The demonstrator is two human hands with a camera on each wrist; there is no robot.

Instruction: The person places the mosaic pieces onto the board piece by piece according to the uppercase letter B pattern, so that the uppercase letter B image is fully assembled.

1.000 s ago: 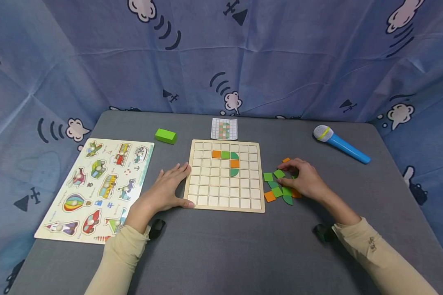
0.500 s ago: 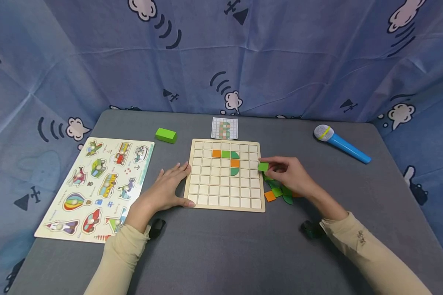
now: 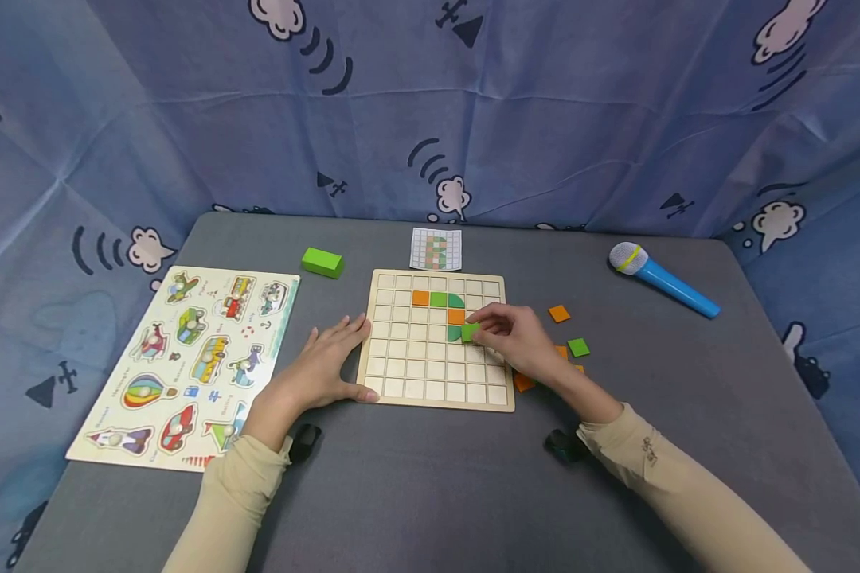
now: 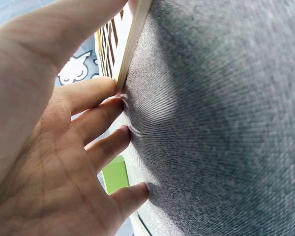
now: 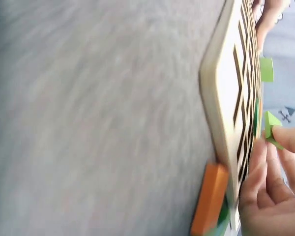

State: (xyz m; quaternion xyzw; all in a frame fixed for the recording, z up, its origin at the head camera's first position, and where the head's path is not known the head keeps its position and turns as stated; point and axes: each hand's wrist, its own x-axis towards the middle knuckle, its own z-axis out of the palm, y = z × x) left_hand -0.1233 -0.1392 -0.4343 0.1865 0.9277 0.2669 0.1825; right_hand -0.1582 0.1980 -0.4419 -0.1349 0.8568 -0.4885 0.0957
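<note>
A pale wooden grid board [image 3: 416,372] lies flat in the middle of the table. In its upper cells sit an orange square tile [image 3: 420,298], a green square tile [image 3: 438,299], a dark green quarter-round tile [image 3: 455,302], another orange tile [image 3: 456,317] and a dark green piece [image 3: 454,333]. My left hand [image 3: 321,368] rests with spread, straight fingers at the board's left edge, thumb at the lower corner. Over the board's right half, my right hand [image 3: 519,338] pinches a light green square tile [image 5: 271,129] between thumb and fingers, overlapping the dark green piece in the head view.
Loose tiles, among them an orange tile [image 3: 559,313] and a green tile [image 3: 578,347], lie right of the board, partly hidden by my right hand. A pattern card [image 3: 435,250], green block [image 3: 322,263], toy microphone [image 3: 662,280] and vehicle puzzle board [image 3: 186,366] surround the board.
My right hand has picked up a green square tile from the loose pile and carried it left over the board. The left hand has stayed at the board's edge.
</note>
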